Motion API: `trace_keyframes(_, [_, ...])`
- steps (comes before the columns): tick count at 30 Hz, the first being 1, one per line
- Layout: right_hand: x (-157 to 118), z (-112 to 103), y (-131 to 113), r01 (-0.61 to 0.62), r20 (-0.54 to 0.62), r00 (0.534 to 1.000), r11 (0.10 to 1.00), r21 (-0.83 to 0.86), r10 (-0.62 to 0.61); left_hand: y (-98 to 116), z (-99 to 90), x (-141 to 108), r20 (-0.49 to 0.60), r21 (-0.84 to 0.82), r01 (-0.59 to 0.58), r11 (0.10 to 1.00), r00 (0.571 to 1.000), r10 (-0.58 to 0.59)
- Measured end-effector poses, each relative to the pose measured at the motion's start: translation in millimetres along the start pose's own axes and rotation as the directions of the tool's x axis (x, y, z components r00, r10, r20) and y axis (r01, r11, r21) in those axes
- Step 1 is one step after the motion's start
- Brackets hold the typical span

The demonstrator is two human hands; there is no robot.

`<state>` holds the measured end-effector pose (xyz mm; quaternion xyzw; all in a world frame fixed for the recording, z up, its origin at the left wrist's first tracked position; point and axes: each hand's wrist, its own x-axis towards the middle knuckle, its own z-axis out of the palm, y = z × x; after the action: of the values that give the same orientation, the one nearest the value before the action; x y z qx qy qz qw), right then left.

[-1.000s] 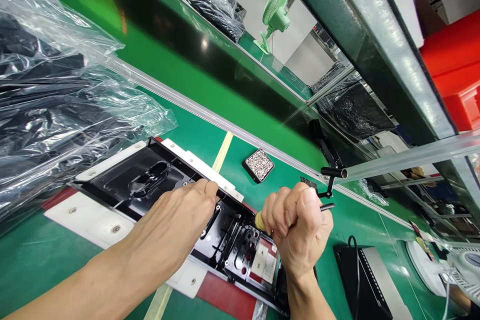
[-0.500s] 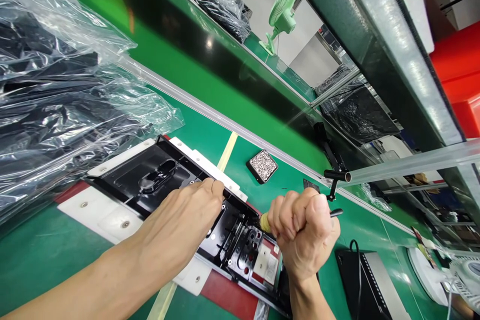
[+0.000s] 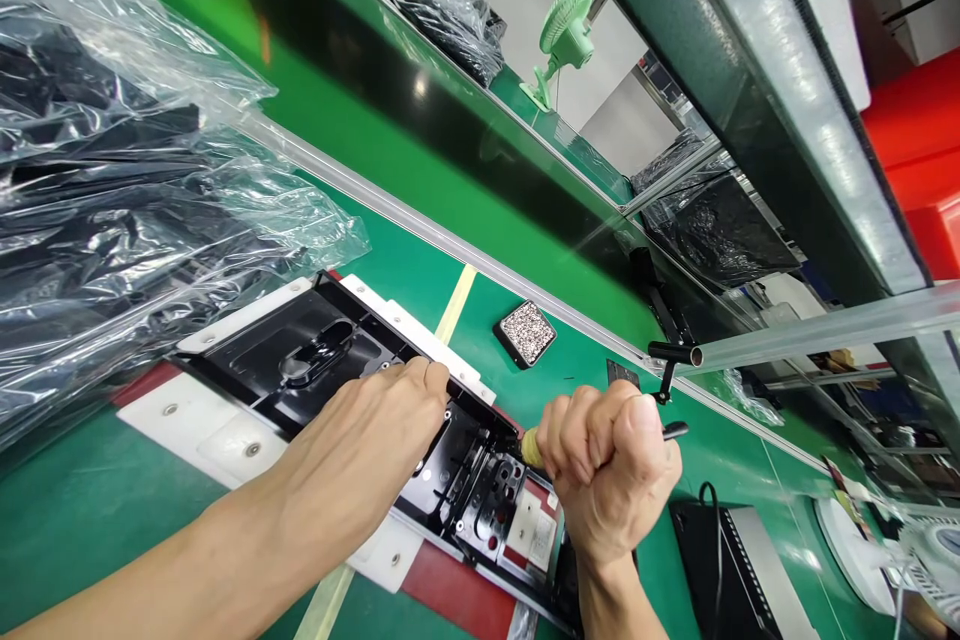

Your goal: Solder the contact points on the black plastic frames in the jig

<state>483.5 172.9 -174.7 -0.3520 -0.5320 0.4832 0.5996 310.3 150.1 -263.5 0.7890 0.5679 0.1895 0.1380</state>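
A long black plastic housing (image 3: 247, 360) lies inner side up in a white and red fixture (image 3: 184, 415), at a slant on the green bench. My left hand (image 3: 397, 410) is closed over the middle of the housing, knuckles up, at its far rim; the fingertips are hidden. My right hand (image 3: 611, 470) is wrapped in a fist around a screwdriver (image 3: 531, 447). Its yellow nose points left into the housing, and a black cord-like end sticks out behind the fist. The screwdriver's tip is too dark to make out.
Plastic-bagged black parts (image 3: 135, 180) are piled at the left. A small box with a speckled top (image 3: 527, 332) sits behind the housing. To the right are a black and grey device (image 3: 739, 570) with a cable and a white fan (image 3: 922, 540). A metal beam (image 3: 795, 70) crosses the upper right.
My right hand and the screwdriver have shifted very slightly downward. My left hand and the housing keep their places.
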Motion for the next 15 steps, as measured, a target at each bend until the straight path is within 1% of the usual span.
trace_keyframes(5, [-2.1, -1.3, 1.2, -0.006, 0.009, 1.000, 1.000, -0.011, 0.006, -1.4, 3.9, -2.9, -0.009, 0.004, -0.006, 1.000, 1.000, 0.006])
trace_keyframes(11, [-2.3, -0.9, 1.0, -0.008, 0.010, 1.000, 1.000, -0.007, 0.008, -3.0, 2.0, -1.4, -0.002, 0.006, -0.016, 1.000, 1.000, 0.016])
trace_keyframes(15, [-2.9, -0.3, 1.5, 0.001, 0.013, 1.000, 1.000, -0.009, -0.001, 0.3, -1.3, -2.4, -0.006, -0.006, -0.017, 1.000, 1.000, 0.017])
